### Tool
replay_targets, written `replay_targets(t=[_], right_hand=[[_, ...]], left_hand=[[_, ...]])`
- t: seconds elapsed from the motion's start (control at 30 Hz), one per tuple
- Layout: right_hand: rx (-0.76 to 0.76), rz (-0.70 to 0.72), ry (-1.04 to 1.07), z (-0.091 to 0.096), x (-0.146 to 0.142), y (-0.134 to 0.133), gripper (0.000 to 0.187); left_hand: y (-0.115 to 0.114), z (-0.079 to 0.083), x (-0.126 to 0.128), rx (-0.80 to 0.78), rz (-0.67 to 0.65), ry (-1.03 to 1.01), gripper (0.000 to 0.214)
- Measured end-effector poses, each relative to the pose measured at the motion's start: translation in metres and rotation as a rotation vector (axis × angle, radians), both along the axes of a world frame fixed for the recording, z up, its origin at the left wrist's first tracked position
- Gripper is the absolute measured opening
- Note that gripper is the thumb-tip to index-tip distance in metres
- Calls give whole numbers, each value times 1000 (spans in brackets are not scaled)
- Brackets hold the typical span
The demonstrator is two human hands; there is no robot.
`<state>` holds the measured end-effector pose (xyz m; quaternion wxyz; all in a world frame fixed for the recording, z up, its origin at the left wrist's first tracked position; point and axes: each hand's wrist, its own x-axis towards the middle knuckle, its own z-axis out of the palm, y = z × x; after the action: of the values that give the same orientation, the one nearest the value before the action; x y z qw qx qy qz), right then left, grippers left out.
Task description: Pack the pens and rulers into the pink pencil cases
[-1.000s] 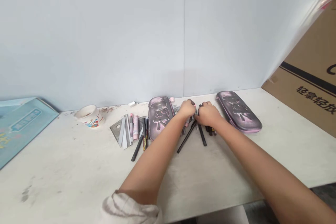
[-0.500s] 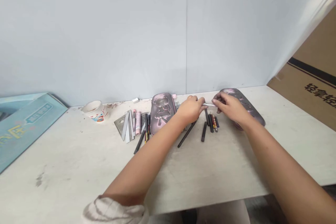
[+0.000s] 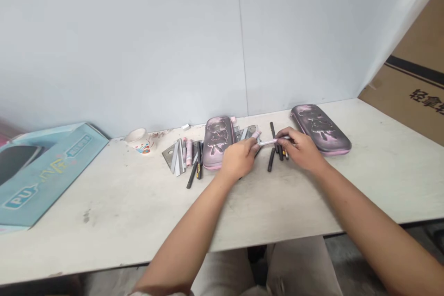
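Note:
A slim, silvery, pen-like stick (image 3: pixel 267 142) spans the gap between my hands. My left hand (image 3: pixel 239 158) pinches its left end, and my right hand (image 3: pixel 299 149) has its fingertips closed on the right end. Several black pens and pencils (image 3: pixel 271 160) lie on the table below the stick, partly covered by my right hand. Beside my left hand is a dark pink-and-grey pencil case (image 3: pixel 214 141) with a raised cartoon figure. A matching pencil case (image 3: pixel 324 132) lies behind my right hand. Rulers (image 3: pixel 248 132) show just behind my left hand.
Left of the cases lie grey rulers (image 3: pixel 175 157), pink tubes (image 3: pixel 189 152) and black pens (image 3: pixel 192 175). A paper cup (image 3: pixel 140 141), a white eraser-like block (image 3: pixel 186 126) and a light-blue box (image 3: pixel 58 180) are farther left. A cardboard box (image 3: pixel 409 88) stands at right, against the wall.
My view has shifted, showing more of the table's front edge. Both hands still hold the stick, now lower and nearer the table's middle; the right pencil case is more exposed.

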<state>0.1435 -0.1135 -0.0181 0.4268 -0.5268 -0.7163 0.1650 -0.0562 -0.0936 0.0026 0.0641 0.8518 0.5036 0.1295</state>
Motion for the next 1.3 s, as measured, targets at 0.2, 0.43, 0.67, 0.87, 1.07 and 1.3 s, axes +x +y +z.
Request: replay_targets(t=[0.2, 0.43, 0.67, 0.87, 1.07, 1.3], right_hand=[[-188, -21, -33, -4, 3, 4, 31], [-232, 141, 151, 2, 2, 3, 33], [-210, 110, 220, 1, 3, 6, 36], [-260, 17, 126, 2, 4, 5, 31], [-260, 24, 166, 4, 2, 6, 32], [-286, 98, 289, 4, 5, 7, 35]], left_hand=[[0, -8, -1, 135, -12, 34, 36], [2, -7, 0, 128, 24, 71, 37], [2, -10, 1, 132, 55, 42, 38], [4, -10, 1, 136, 58, 47, 37], [4, -12, 1, 158, 73, 55, 37], [6, -14, 3, 224, 74, 46, 35]])
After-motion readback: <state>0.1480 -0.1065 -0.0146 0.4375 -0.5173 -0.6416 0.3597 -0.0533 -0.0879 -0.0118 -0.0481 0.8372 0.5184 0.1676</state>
